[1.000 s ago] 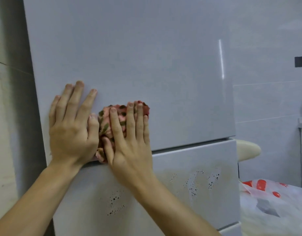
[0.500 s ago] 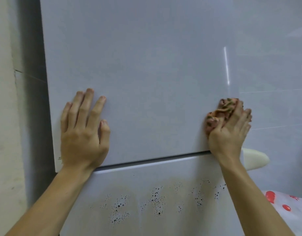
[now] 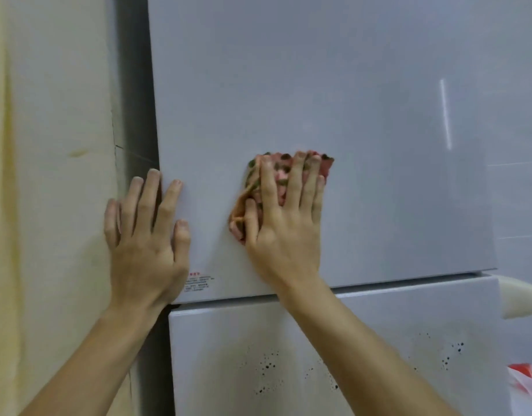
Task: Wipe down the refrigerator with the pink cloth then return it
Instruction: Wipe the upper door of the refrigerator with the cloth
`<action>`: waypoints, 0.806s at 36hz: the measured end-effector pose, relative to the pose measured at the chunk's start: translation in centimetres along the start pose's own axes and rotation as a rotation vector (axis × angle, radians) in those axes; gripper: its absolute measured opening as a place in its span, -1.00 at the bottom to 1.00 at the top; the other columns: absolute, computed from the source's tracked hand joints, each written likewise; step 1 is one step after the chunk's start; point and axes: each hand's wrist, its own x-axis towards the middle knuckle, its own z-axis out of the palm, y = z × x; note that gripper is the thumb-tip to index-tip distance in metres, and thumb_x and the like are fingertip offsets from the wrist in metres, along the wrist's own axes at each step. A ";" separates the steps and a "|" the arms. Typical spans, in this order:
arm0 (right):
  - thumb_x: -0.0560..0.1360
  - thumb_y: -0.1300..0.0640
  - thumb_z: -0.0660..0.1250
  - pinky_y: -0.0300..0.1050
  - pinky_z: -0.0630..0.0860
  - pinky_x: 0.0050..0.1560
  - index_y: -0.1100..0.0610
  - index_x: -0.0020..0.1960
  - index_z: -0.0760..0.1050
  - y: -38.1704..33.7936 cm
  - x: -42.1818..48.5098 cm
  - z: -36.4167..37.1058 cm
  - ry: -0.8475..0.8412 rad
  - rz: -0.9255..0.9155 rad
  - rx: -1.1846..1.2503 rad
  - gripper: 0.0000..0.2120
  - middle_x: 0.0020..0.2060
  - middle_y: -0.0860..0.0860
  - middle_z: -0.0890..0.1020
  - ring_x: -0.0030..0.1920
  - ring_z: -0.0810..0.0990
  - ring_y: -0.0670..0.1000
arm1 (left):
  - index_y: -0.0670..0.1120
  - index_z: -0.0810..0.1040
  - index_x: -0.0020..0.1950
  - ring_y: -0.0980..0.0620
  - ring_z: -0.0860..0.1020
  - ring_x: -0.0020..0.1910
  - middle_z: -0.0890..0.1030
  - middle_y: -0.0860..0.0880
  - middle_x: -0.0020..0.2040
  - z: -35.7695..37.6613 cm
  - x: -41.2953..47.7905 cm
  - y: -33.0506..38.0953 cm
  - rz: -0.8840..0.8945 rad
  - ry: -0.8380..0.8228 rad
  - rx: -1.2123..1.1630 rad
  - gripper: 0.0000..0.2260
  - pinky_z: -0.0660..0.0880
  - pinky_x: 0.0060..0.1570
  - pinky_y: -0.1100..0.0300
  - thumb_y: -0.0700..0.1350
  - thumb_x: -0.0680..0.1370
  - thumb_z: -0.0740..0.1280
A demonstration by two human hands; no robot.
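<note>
The refrigerator's pale grey upper door fills most of the head view. Below a dark seam is the lower door, marked with small black specks. My right hand presses the bunched pink patterned cloth flat against the upper door, fingers straight and spread over it, thumb alongside. The cloth shows between and around the fingers. My left hand lies flat with straight fingers at the door's left edge, above a small printed label.
A cream wall runs down the left, with a dark gap between it and the fridge. At the right edge a rounded cream object sticks out, and a white bag with red marks lies below it.
My right hand has slid the cloth from the door's right edge back leftward toward the left hand. The left hand stays at the door's left edge. The view has shifted left.
</note>
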 end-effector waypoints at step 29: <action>0.70 -0.15 0.04 0.23 -0.17 0.67 -0.03 0.71 0.05 -8.5 -0.4 2.6 -0.128 -0.253 0.070 -0.39 0.68 0.24 -0.11 0.68 -0.23 0.26 | 0.06 0.15 0.70 -0.10 -0.01 0.71 0.07 -0.01 0.72 -0.1 -1.0 -7.4 -0.101 -0.044 -0.009 -0.44 -0.10 0.64 -0.09 0.03 0.67 0.07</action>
